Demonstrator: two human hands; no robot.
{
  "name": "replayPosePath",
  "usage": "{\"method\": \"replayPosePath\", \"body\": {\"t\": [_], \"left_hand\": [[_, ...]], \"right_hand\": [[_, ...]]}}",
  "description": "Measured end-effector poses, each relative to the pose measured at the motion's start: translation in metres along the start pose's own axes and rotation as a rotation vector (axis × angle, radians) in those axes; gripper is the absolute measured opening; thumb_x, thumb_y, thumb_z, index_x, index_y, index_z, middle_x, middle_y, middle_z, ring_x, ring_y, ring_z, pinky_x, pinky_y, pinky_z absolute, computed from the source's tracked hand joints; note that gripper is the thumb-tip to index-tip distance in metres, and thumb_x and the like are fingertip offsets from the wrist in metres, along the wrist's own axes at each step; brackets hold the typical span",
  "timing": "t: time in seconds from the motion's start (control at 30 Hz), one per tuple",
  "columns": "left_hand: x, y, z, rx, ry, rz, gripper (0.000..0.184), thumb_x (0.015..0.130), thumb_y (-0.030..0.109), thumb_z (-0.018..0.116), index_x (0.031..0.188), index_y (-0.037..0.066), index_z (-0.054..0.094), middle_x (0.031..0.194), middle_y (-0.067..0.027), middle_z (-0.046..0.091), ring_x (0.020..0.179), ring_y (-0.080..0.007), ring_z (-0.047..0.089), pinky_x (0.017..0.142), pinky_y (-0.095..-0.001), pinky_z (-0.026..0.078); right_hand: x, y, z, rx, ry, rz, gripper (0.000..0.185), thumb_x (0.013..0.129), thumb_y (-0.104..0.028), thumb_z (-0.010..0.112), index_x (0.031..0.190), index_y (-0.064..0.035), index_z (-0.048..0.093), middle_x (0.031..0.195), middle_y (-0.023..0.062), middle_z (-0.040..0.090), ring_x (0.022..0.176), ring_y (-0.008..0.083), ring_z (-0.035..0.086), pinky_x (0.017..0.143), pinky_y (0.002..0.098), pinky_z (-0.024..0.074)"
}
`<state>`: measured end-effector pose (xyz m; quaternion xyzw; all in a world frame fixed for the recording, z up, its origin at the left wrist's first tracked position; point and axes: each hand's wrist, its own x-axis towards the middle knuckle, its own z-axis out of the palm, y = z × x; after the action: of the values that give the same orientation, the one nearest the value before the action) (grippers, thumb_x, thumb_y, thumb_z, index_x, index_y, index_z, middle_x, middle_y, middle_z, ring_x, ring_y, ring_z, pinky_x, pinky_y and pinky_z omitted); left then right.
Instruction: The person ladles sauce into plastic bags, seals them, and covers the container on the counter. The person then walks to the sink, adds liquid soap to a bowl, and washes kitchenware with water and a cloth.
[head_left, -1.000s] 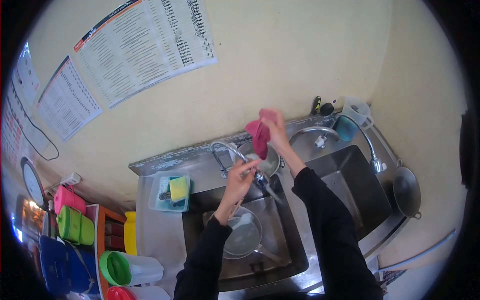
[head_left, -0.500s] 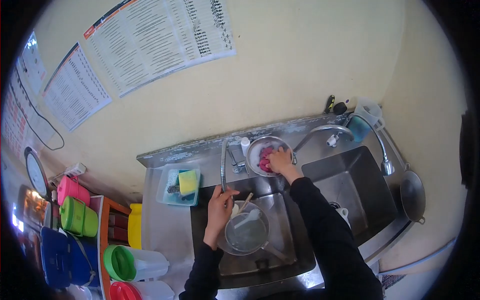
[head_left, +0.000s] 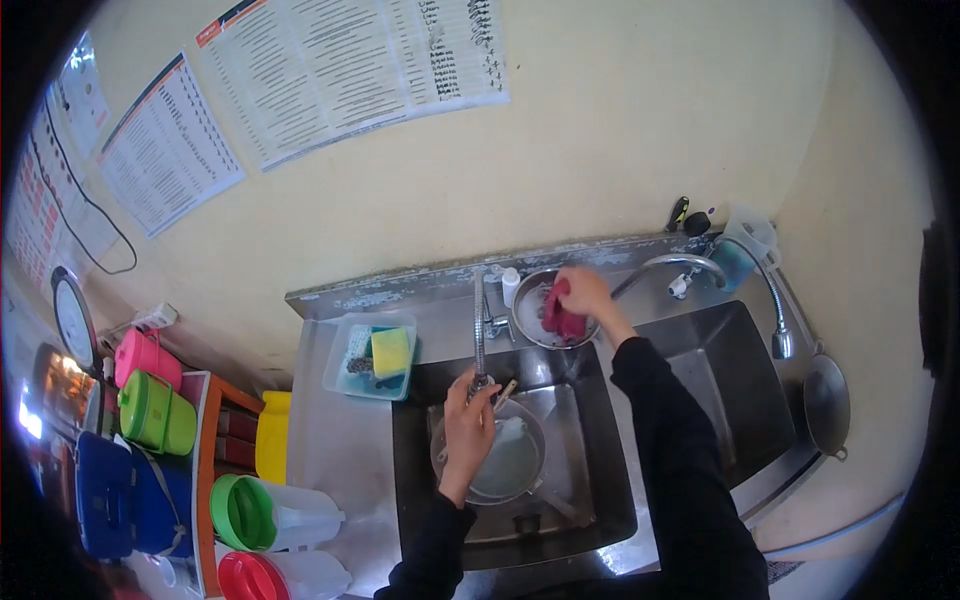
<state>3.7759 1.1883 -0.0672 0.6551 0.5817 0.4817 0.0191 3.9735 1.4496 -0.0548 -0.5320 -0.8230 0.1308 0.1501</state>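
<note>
My right hand [head_left: 585, 293] pinches a dark pink-red cloth [head_left: 563, 318] over a round metal pan [head_left: 522, 293] at the back edge of the sink. The cloth's lower part hangs into the pan, where whitish liquid shows. My left hand [head_left: 468, 432] is closed round the lower end of a flexible metal faucet [head_left: 479, 335]. Below that hand, a pot of cloudy water [head_left: 508, 468] sits in the left sink basin [head_left: 585, 450], with a wooden-looking handle sticking out and a pale utensil inside.
A plastic tub [head_left: 345, 385] with a yellow sponge [head_left: 391, 352] stands left of the basin. Right of it lie a second basin [head_left: 715, 400], another faucet [head_left: 781, 335] and a wok [head_left: 826, 405]. Pitchers with green [head_left: 240, 512] and red [head_left: 250, 578] lids lie at the left.
My right hand has lifted the cloth partly up from the pan. My left hand has shifted slightly on the faucet's end. The view has moved a little.
</note>
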Motion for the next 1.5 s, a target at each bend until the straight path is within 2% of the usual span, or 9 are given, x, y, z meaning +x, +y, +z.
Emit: {"method": "replayPosePath", "body": {"t": [0.23,0.47,0.57,0.67,0.8,0.9,1.1,1.3,1.5], "left_hand": [[-0.005,0.014,0.003,-0.046,0.016,-0.072,0.026,0.078,-0.006,0.057,0.099,0.007,0.066,0.128,-0.0177,0.048,0.114,-0.0360,0.047,0.093,-0.0409,0.040],[-0.008,0.011,0.004,-0.030,0.013,-0.082,0.025,0.080,-0.004,0.057,0.099,0.008,0.067,0.126,-0.0173,0.049,0.113,-0.0337,0.048,0.090,-0.0386,0.041],[-0.008,0.011,0.002,-0.065,-0.004,-0.104,0.027,0.079,-0.004,0.057,0.100,0.008,0.067,0.126,-0.0169,0.049,0.115,-0.0353,0.047,0.094,-0.0418,0.040],[-0.008,0.012,0.001,-0.085,-0.013,-0.119,0.027,0.078,-0.004,0.058,0.101,0.009,0.067,0.127,-0.0166,0.049,0.116,-0.0361,0.047,0.096,-0.0430,0.040],[-0.008,0.010,0.001,-0.071,-0.018,-0.113,0.027,0.079,-0.002,0.059,0.102,0.010,0.067,0.127,-0.0161,0.049,0.116,-0.0359,0.047,0.096,-0.0429,0.040],[-0.007,0.009,0.001,-0.076,-0.034,-0.121,0.027,0.079,-0.001,0.060,0.102,0.010,0.067,0.127,-0.0156,0.049,0.117,-0.0353,0.047,0.095,-0.0425,0.040],[-0.007,0.011,0.005,-0.075,-0.027,-0.144,0.026,0.080,0.000,0.060,0.103,0.010,0.067,0.128,-0.0148,0.049,0.116,-0.0346,0.047,0.095,-0.0423,0.039],[-0.007,0.012,0.005,-0.055,-0.050,-0.134,0.022,0.083,0.001,0.059,0.102,0.010,0.067,0.126,-0.0167,0.049,0.114,-0.0353,0.048,0.095,-0.0423,0.039],[-0.006,0.014,0.003,-0.055,-0.041,-0.140,0.025,0.079,0.001,0.061,0.101,0.011,0.067,0.128,-0.0140,0.049,0.116,-0.0338,0.048,0.096,-0.0426,0.038]], "right_hand": [[0.003,-0.032,-0.085,0.123,0.192,-0.105,0.026,0.070,-0.006,0.057,0.093,-0.0143,0.064,0.094,0.0183,0.057,0.090,0.0384,0.058,0.080,0.0438,0.0480],[0.009,-0.012,-0.027,0.085,0.096,-0.108,0.026,0.070,0.000,0.059,0.092,-0.0121,0.066,0.103,0.0229,0.050,0.096,0.0399,0.056,0.081,0.0420,0.0494],[0.017,0.010,0.025,-0.070,-0.149,-0.062,0.034,0.074,-0.009,0.061,0.108,-0.0143,0.064,0.121,0.0269,0.044,0.106,0.0414,0.054,0.091,0.0399,0.0470],[0.009,0.006,0.054,-0.041,-0.294,0.027,0.051,0.078,-0.021,0.062,0.126,-0.0074,0.052,0.130,0.0287,0.041,0.125,0.0431,0.039,0.103,0.0440,0.0359],[0.019,0.022,0.107,-0.063,-0.364,0.096,0.067,0.080,-0.029,0.064,0.138,-0.0091,0.038,0.142,0.0287,0.029,0.133,0.0421,0.029,0.108,0.0569,0.0212],[0.009,0.005,0.095,-0.242,-0.352,0.046,0.060,0.080,-0.023,0.064,0.133,-0.0072,0.042,0.138,0.0262,0.037,0.131,0.0412,0.034,0.105,0.0541,0.0290],[0.019,0.027,0.105,-0.111,-0.256,-0.023,0.042,0.077,-0.012,0.060,0.117,-0.0104,0.050,0.113,0.0214,0.059,0.107,0.0382,0.056,0.092,0.0460,0.0450],[0.021,0.008,0.090,-0.084,-0.141,0.078,0.030,0.076,-0.021,0.061,0.103,-0.0091,0.063,0.110,0.0193,0.062,0.101,0.0365,0.060,0.087,0.0470,0.0484],[0.008,-0.025,0.056,-0.138,-0.133,0.147,0.034,0.071,-0.030,0.061,0.100,-0.0129,0.067,0.109,0.0170,0.063,0.100,0.0347,0.061,0.083,0.0456,0.0502]]}}
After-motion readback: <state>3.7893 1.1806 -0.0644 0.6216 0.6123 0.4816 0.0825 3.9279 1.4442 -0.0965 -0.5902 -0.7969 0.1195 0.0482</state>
